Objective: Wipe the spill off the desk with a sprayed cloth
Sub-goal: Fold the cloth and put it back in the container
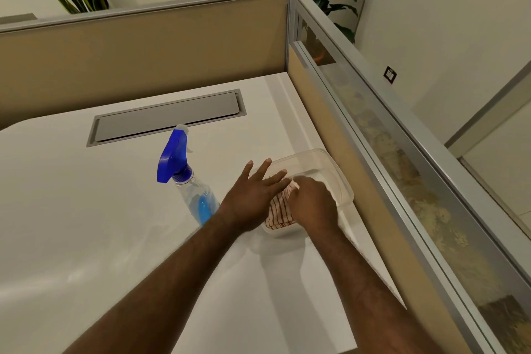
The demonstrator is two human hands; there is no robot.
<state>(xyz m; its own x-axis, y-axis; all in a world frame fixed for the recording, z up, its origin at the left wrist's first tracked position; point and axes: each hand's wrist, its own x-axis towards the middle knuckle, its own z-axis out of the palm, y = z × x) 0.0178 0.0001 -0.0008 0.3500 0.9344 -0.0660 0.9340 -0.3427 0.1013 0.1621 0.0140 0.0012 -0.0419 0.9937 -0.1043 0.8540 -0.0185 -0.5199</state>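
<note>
The striped cloth point(280, 211) lies in a clear plastic container point(337, 181) on the white desk point(86, 210). The left hand point(253, 198) presses it with fingers spread; the right hand point(313, 204) pinches its edge. A spray bottle point(184, 178) stands just left.

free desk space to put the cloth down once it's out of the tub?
Bare: the wide desk left of the spray bottle, and the strip between the bottle and the grey cable hatch. Crowded: right edge by the partition, where both hands work the striped cloth in the clear tub.

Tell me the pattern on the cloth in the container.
The cloth is white with thin dark red stripes, seen in the head view.
</note>
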